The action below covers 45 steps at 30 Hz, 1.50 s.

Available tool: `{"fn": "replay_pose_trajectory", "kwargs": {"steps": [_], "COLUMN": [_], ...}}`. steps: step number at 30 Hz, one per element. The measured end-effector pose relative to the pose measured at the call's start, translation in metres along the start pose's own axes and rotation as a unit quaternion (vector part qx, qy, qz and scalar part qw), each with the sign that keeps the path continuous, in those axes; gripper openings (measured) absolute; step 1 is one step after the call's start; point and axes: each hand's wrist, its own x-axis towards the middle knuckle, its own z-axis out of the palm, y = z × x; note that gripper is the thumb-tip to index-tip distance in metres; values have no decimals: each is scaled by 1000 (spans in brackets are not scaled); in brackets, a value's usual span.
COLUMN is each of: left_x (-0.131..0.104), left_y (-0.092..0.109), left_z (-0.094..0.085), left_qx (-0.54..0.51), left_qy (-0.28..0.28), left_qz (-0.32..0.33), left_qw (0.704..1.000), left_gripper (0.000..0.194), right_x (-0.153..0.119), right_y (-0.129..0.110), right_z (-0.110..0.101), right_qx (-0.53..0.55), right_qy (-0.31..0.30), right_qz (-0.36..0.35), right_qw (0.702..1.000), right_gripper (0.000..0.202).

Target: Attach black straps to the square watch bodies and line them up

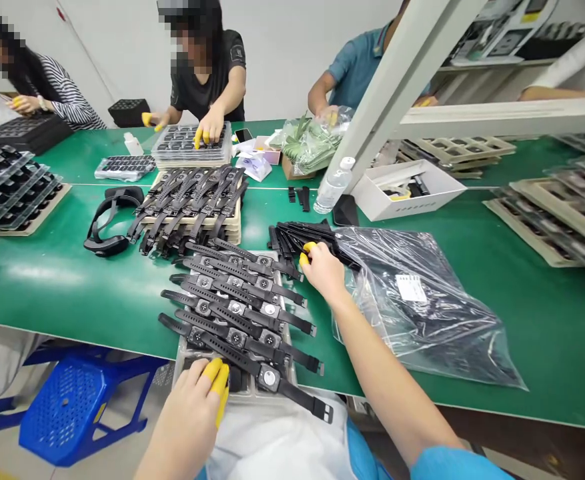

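In front of me a clear plastic tray [181,365] holds rows of smartwatches [235,338] lying face down, black straps overlapping on a slant. My left hand [192,400], with yellow finger cots, is at the tray's near left corner. Its fingers are pressed together beside a dark watch part [237,379]; what lies under them is hidden. My right hand [325,270], also in yellow cots, reaches to a pile of loose black watch straps [305,235]. Thumb and fingers close on a strap at the pile's near edge. The straps lie by the mouth of a clear plastic bag [437,320].
Beyond the tray stands a stack of trays [233,230] topped with strapped watches. A water bottle [335,187], a white box [412,190] and a slanted white post [397,87] are to the right. Several co-workers sit opposite. A blue stool [67,407] is below left.
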Motion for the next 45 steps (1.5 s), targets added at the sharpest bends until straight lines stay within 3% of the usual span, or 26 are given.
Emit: {"fn": "replay_pose_trajectory", "kwargs": {"steps": [4, 6, 9, 12, 14, 16, 19, 22, 26, 29, 32, 35, 39, 45], "left_x": [-1, 7, 22, 32, 34, 33, 28, 31, 66, 114, 163, 194, 197, 189], "left_y": [6, 8, 12, 19, 22, 22, 12, -3, -19, -26, -32, -40, -50, -53], "left_z": [20, 20, 9, 1, 0, 1, -2, -20, -53, -53, -29, 2, 26, 27], "left_qx": [75, 86, 93, 104, 110, 112, 81, -34, -201, -264, -297, -308, -304, -290], "left_qy": [-39, -57, -110, -154, -167, -169, -162, -121, 2, 62, 64, 55, 84, 68], "left_qz": [-46, -52, -47, -44, -43, -39, -12, -2, -110, -129, -68, 14, 66, 101], "left_qw": [995, 993, 988, 982, 979, 978, 983, 992, 974, 954, 950, 950, 947, 949], "left_gripper": [14, 13, 19, 15, 8, 5, 9, 7, 17, 21, 32, 48, 57, 61], "right_x": [0, 3, 11, 17, 18, 13, -3, -22, -43, -57, -70, -76, -78, -80], "right_y": [9, 11, 8, -5, -16, -26, -36, -40, -45, -54, -64, -68, -66, -65], "right_z": [-1, -8, -28, -55, -70, -79, -78, -69, -70, -81, -83, -72, -60, -60], "right_qx": [111, 209, 360, 533, 627, 677, 729, 763, 774, 775, 783, 780, 761, 743], "right_qy": [89, 168, 285, 313, 282, 250, 159, 21, -206, -304, -338, -352, -378, -355], "right_qz": [9, 6, -15, -27, -29, -46, -48, -8, 14, -8, -28, -33, -49, -58], "right_qw": [990, 963, 888, 786, 726, 691, 664, 646, 598, 553, 522, 516, 525, 565], "right_gripper": [21, 20, 18, 14, 16, 20, 25, 35, 50, 54, 54, 51, 47, 42]}}
